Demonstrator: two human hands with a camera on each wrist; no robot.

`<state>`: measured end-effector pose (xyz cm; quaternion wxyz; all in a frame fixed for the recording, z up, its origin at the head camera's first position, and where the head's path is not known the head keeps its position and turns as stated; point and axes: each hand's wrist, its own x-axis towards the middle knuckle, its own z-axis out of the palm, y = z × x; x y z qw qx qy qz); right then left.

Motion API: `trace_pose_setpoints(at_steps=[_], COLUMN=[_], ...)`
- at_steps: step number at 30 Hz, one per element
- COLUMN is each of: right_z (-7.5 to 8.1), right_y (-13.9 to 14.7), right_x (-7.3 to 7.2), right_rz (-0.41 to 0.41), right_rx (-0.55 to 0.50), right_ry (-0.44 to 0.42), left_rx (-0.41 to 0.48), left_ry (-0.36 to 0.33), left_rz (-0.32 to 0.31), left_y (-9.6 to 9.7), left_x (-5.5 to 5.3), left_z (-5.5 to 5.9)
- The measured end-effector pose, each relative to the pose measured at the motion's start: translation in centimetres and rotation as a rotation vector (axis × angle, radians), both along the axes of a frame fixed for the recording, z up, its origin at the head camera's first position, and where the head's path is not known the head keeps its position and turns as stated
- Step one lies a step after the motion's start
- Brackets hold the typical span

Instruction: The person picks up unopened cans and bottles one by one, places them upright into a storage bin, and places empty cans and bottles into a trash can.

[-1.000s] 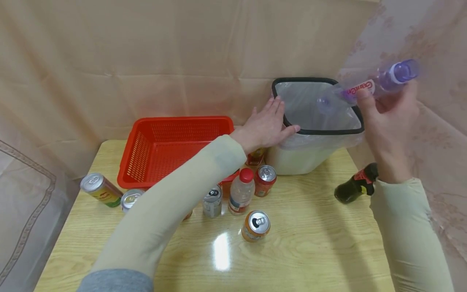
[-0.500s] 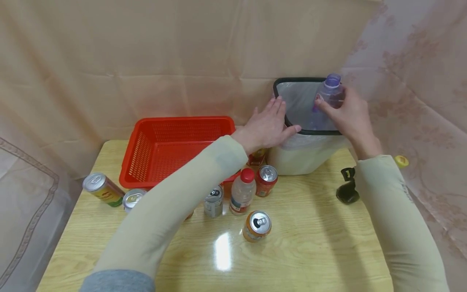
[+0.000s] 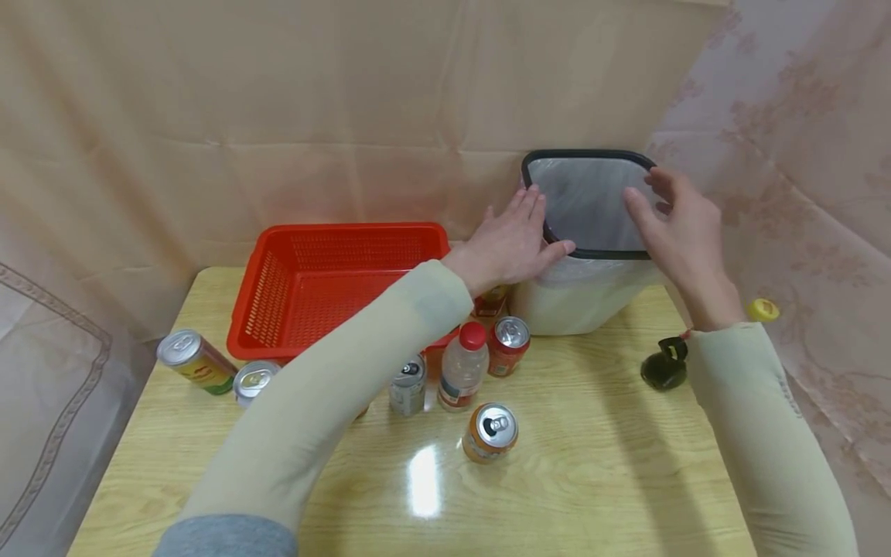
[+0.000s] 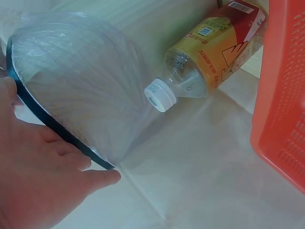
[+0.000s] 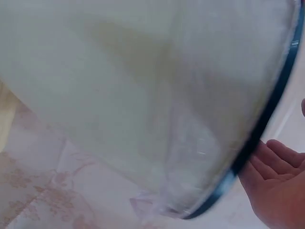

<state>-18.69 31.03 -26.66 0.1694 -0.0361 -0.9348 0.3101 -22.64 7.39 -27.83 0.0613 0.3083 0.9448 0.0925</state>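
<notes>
Bin [image 3: 571, 305] could tip if my left hand [image 3: 511, 244], spread on its rim [image 3: 605, 254], leans too hard while my empty right hand [image 3: 685, 232] spreads nearby.

the person wears close-fitting sleeves in a pale cream with a faint greenish-yellow tinge, matching on both arms. the left sleeve [image 3: 327, 394] is mostly smooth, with a dim bluish-grey patch [image 3: 438, 294] near its cuff; at its upper end it meets plain grey cloth [image 3: 226, 538] with a soft, curved edge. the right sleeve [image 3: 773, 441] carries a small dark marking [image 3: 792, 396] along its outer side, too small to read, and shallow creases cross its fabric. both cuffs finish in plain edges around the wrists, leaving the left hand [image 3: 506, 241] and right hand [image 3: 685, 228] bare.
</notes>
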Motion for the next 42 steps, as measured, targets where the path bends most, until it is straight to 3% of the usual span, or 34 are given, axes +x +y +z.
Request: trace_pose_setpoints(at_steps=[3, 11, 16, 23, 30, 37, 42], right_z=[0.2, -0.8, -1.9, -4.4, -7.7, -10.4, -12.0], right_y=[-0.6, -2.3, -3.3, -3.9, -4.7, -5.6, -6.0], right_x=[1.9, 7.0, 9.6, 11.8, 12.7, 13.8, 14.3], right_rz=[-0.010, 0.074, 0.191, 0.335, 0.453, 0.552, 0.578], right_rx=[-0.009, 0.005, -0.048, -0.047, -0.061, -0.067, -0.025], right_ry=[0.076, 0.425, 0.511, 0.513, 0.487, 0.396, 0.271], left_rx=[0.004, -0.005, -0.001, -0.001, -0.008, -0.002, -0.004], left_ry=[-0.002, 0.017, 0.017, 0.018, 0.027, 0.040, 0.041], left_rz=[0.000, 0.000, -0.003, 0.002, 0.017, 0.013, 0.011], left_y=[-0.2, -0.4, -0.3, -0.4, -0.8, -0.9, -0.9], left_x=[0.0, 0.0, -0.1, 0.0, 0.3, 0.3, 0.2], left_z=[0.0, -0.2, -0.2, -0.1, -0.1, -0.1, -0.1])
